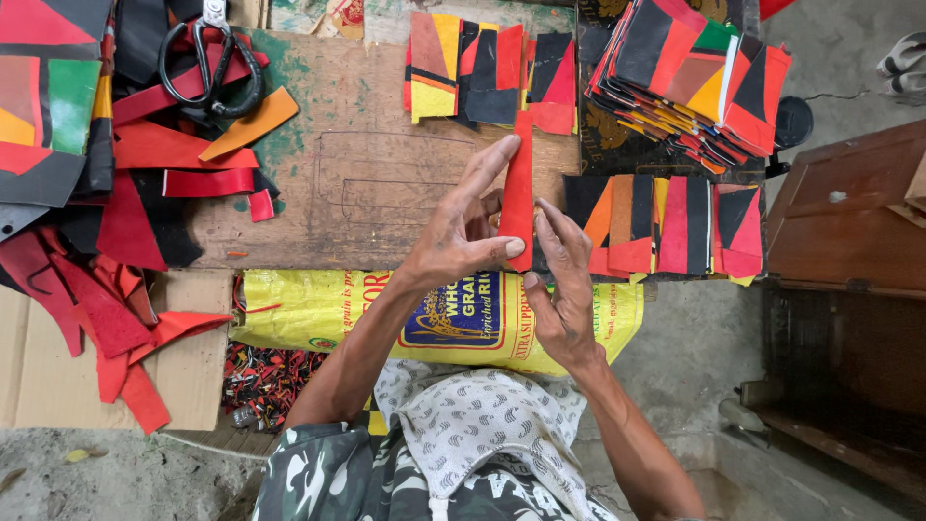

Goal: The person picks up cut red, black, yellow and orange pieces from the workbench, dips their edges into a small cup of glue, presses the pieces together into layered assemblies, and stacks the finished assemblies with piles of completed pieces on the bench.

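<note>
While you pinch the long red strip [519,193] between thumb and fingers of your left hand [461,236], your right hand [561,280] sits just beside it, fingers half open and touching the strip's lower edge, gripping nothing on its own. That strip stands upright above the wooden board [357,174] on the counter, its lower end level with the board's near edge.

Right of the strip lies a row of sewn red, orange and black panels [675,227]; beyond the strip another row of panels [487,72]; far right of it a fanned stack of finished patches [690,77]. Left of the strip, across the board, sit black-handled scissors [207,68] on loose red offcuts [145,154]. Nearer you than the strip is a yellow sack [318,309].

I judge the hold thin: only fingertips grip the strip's side, so it could twist or slip and land crooked against the panels. Your right wrist hovers close to the nearest row and could nudge those pieces out of order.
</note>
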